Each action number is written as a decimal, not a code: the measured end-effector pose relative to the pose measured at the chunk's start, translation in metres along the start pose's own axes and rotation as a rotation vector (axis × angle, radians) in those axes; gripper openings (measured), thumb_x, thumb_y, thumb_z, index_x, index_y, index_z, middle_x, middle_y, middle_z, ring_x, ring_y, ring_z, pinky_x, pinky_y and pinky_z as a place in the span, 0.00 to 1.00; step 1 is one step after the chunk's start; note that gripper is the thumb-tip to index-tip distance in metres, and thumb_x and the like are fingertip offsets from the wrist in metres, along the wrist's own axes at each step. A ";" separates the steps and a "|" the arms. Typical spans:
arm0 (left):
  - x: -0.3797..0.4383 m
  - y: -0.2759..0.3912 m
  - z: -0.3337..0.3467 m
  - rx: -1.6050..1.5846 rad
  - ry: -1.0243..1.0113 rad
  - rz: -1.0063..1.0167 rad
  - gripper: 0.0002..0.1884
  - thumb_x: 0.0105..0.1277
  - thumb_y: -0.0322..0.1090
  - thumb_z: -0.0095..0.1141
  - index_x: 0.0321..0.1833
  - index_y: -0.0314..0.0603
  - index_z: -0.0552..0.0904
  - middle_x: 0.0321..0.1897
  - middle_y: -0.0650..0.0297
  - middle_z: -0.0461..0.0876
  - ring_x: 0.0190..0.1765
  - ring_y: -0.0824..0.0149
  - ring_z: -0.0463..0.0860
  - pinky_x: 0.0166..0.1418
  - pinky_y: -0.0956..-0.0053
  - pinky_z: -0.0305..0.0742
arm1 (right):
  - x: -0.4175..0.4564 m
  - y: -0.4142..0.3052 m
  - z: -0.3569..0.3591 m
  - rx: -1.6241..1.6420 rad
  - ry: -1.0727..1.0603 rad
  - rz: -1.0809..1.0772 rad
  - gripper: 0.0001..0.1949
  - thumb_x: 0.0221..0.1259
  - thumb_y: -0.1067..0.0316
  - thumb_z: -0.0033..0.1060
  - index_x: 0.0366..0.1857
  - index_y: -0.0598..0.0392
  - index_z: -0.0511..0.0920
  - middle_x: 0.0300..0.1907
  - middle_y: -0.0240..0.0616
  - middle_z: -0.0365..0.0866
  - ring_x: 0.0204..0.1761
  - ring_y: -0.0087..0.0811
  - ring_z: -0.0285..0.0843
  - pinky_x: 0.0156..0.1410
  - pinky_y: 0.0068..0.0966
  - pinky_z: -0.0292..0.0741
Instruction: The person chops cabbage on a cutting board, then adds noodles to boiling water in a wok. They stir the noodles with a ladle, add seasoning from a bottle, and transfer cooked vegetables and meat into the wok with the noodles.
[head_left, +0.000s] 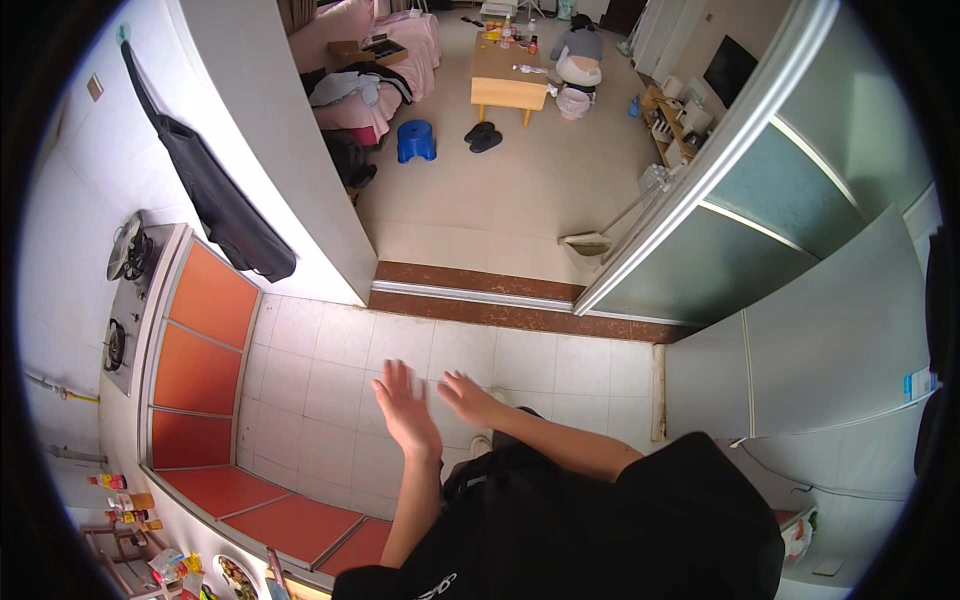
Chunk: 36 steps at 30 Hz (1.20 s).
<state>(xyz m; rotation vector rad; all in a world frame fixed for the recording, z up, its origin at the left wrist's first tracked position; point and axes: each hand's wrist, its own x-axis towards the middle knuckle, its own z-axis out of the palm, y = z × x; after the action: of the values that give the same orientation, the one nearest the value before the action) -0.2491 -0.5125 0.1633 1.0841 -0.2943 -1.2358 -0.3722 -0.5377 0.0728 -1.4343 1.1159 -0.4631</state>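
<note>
Both hands are raised in front of my body above the white tiled floor (337, 397), and neither holds anything. My left hand (406, 412) has its fingers spread, a little blurred. Close to its right is my right hand (469, 397), fingers apart and also blurred; the two do not touch. Which hand is left or right is judged from the arms. Below at the left, red-orange cabinet doors (201, 367) line the counter, which holds a gas stove (127, 322) with a pan (126, 247). A plate of food (237, 576) sits on the counter near the bottom edge.
A brown threshold with a metal track (480, 295) leads to a room with a blue stool (416, 141), black slippers (483, 137), a wooden table (508, 75) and a crouching person (579, 52). A dustpan (589, 243) stands by the sliding door; a grey refrigerator (810, 337) is at right.
</note>
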 end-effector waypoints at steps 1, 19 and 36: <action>0.011 0.007 -0.003 0.269 -0.077 0.264 0.41 0.78 0.60 0.39 0.81 0.34 0.51 0.81 0.46 0.52 0.82 0.49 0.51 0.82 0.51 0.43 | 0.024 -0.007 0.012 0.438 0.003 0.228 0.36 0.79 0.37 0.29 0.79 0.52 0.54 0.82 0.42 0.50 0.83 0.36 0.46 0.83 0.45 0.43; 0.258 0.201 -0.144 0.323 0.319 0.651 0.43 0.75 0.67 0.38 0.78 0.33 0.61 0.76 0.48 0.63 0.79 0.50 0.59 0.82 0.50 0.46 | 0.328 -0.150 0.146 0.445 -0.623 0.421 0.43 0.74 0.32 0.38 0.80 0.55 0.48 0.81 0.51 0.47 0.82 0.45 0.46 0.82 0.49 0.47; 0.404 0.442 -0.374 -0.588 0.391 0.200 0.37 0.77 0.63 0.38 0.76 0.39 0.63 0.72 0.51 0.70 0.72 0.56 0.70 0.77 0.59 0.60 | 0.590 -0.312 0.381 -0.448 -0.714 -0.793 0.31 0.75 0.47 0.46 0.71 0.61 0.67 0.70 0.54 0.71 0.72 0.52 0.67 0.79 0.46 0.56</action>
<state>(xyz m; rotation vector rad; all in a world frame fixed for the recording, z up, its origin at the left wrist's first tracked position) 0.4308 -0.7012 0.1818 0.7358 0.2469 -0.8270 0.3197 -0.8706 0.0857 -2.1947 0.0327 -0.1944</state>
